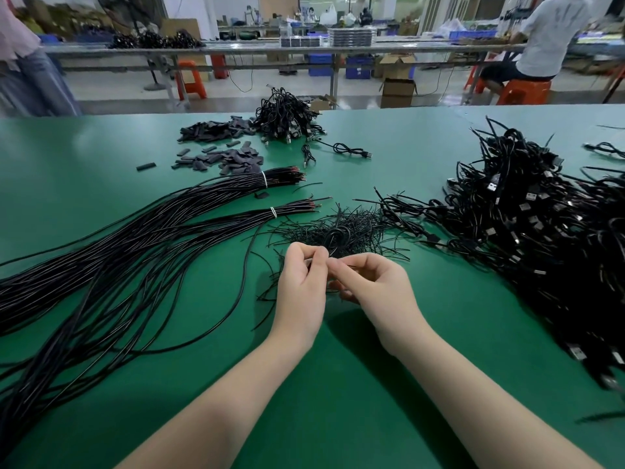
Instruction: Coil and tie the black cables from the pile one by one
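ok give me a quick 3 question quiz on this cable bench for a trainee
1. True or false: both hands are pinching something thin above the twist ties.
2. Which side of the table holds the big heap of USB cables? A) left B) right C) near edge
3. Fill in: the two long wire bundles are each bound near their ends with a ____ tie.

Key: 1 true, left hand and right hand meet fingertip to fingertip; 2 B; 3 white.
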Available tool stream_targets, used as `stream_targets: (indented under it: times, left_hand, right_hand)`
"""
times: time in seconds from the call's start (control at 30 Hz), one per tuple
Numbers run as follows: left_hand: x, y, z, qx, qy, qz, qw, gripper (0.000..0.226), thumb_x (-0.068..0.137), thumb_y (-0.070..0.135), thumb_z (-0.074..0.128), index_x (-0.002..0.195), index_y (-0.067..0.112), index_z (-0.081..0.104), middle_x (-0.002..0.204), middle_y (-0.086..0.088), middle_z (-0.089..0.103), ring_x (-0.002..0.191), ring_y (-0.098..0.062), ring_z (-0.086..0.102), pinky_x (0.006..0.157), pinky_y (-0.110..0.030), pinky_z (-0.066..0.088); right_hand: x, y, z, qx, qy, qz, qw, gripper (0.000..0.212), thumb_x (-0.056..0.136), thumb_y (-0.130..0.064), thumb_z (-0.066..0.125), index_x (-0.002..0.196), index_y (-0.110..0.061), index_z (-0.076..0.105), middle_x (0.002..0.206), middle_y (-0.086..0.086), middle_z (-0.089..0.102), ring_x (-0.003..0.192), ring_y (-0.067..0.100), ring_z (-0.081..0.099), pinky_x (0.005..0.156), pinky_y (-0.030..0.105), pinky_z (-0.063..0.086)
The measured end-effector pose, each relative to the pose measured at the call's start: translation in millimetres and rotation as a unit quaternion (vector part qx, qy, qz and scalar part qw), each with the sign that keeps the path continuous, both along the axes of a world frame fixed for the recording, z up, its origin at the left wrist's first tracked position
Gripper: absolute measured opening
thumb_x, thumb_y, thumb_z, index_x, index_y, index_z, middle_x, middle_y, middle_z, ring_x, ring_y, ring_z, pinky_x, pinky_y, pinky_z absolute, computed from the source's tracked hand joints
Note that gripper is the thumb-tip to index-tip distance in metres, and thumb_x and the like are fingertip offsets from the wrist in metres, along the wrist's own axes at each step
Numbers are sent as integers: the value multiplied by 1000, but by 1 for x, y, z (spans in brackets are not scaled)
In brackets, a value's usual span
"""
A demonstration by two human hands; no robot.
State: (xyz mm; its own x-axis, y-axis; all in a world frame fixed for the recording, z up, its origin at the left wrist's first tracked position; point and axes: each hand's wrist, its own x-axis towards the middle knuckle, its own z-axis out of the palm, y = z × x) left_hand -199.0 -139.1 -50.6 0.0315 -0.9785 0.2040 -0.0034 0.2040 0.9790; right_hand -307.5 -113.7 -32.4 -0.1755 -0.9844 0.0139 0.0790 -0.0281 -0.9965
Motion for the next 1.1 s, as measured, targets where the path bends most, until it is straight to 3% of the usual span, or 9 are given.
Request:
stream_targets:
  times: [0.13, 0.27, 0.37, 0.47, 0.57, 0.7, 0.83, 0.97, 1.1]
  left_hand:
    - [-2, 4, 2, -21, 8, -18, 1000, 19, 101, 21, 45, 82, 22, 45, 54, 17, 44, 54, -3, 38, 55, -18, 34]
    - [-5, 6, 8, -29, 49, -20, 998, 28, 105, 18, 40, 77, 20, 39, 61, 16, 38, 59, -5, 35, 57, -14, 37]
    - [-5, 7, 8, -19, 73, -24, 997, 27, 105, 17, 38, 78, 16, 36, 66, 6, 34, 57, -5, 33, 54, -11, 37]
    - [-4, 4, 5, -3, 79, -27, 996, 25, 105, 18, 40, 80, 16, 38, 59, 11, 37, 53, -4, 33, 51, -14, 34]
    - [-4, 2, 4, 18, 97, -32, 995, 24, 104, 20, 42, 81, 17, 40, 56, 12, 37, 52, -5, 31, 50, -16, 32]
    - [-3, -1, 3, 83, 126, -60, 987, 18, 103, 24, 43, 91, 15, 52, 60, 8, 38, 53, -7, 32, 54, -22, 30]
    - [4, -7, 11, 178, 168, -161, 956, 22, 102, 26, 43, 96, 14, 60, 58, 9, 39, 48, -6, 31, 51, -21, 28]
    - [12, -12, 19, 258, 181, -242, 918, 22, 102, 25, 41, 113, 12, 55, 57, 8, 37, 47, -8, 29, 46, -20, 34]
    - [19, -15, 21, 289, 195, -281, 894, 20, 100, 25, 44, 112, 11, 54, 59, 7, 37, 48, -7, 30, 49, -20, 35]
  right_hand:
    - [-2, -1, 2, 6, -21, -27, 999, 8, 77, -19, 79, 78, -13, 74, 74, 7, 74, 64, 12, 66, 60, 23, 51]
    - [-2, 1, 5, 3, -61, 0, 998, 7, 81, -16, 76, 74, -17, 76, 72, 5, 74, 64, 11, 69, 58, 19, 50]
    - [-2, 1, 6, -4, -90, -3, 996, 1, 81, -15, 75, 81, -15, 75, 75, 4, 75, 65, 12, 70, 57, 18, 50]
    - [-4, 0, 3, -70, 67, -43, 994, 6, 79, -17, 78, 78, -22, 76, 74, -6, 74, 69, 9, 69, 62, 18, 51]
    - [-3, 2, 0, -157, 208, -83, 962, 17, 79, -14, 77, 75, -29, 73, 72, -17, 71, 69, 4, 66, 65, 13, 49]
    - [-3, 1, -8, -209, 231, -72, 947, 15, 84, -8, 72, 77, -22, 69, 72, -14, 68, 68, 6, 65, 65, 11, 47]
    - [-10, -3, -11, -193, 240, -41, 950, 15, 86, -8, 69, 76, -18, 65, 69, -12, 65, 64, 5, 60, 64, 14, 45]
    - [-21, -6, -11, -158, 190, 1, 969, 19, 87, -3, 68, 75, -17, 62, 67, -12, 63, 65, 6, 58, 66, 20, 47]
    - [-22, -6, -13, -172, 193, 8, 966, 22, 87, -3, 67, 73, -19, 61, 69, -5, 65, 66, 9, 59, 65, 20, 48]
